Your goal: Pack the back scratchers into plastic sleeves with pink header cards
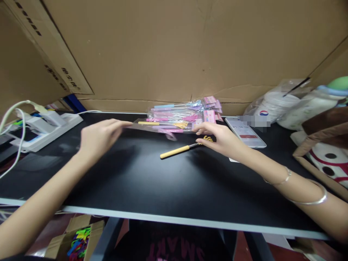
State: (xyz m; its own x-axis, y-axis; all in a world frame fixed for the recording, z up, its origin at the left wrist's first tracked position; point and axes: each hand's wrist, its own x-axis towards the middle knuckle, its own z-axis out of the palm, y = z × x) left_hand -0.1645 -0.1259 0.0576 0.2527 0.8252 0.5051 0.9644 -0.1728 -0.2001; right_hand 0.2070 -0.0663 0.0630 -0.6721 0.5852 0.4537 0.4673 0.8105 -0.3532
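Observation:
A clear plastic bag [152,127] is stretched level above the table between my hands. My left hand [102,136] pinches its left end, and my right hand [214,137] grips the right end. A yellow back scratcher [149,123] shows at the bag; whether it lies inside or behind it, I cannot tell. Another yellow-handled back scratcher [175,151] lies on the table, its metal rod and curved claw partly hidden under my right hand. Just behind the bag is a pile of packed back scratchers [174,110] in blue, purple and pink, with pink header cards [209,116].
The black table [152,185] has cardboard walls [163,50] behind it. A power strip [51,130] with plugs and white cables sits left. At right are a phone [246,132], a bagged cup [277,105], a bottle [307,108] and a brown-handled bag [326,156]. Below stands an open box [92,232].

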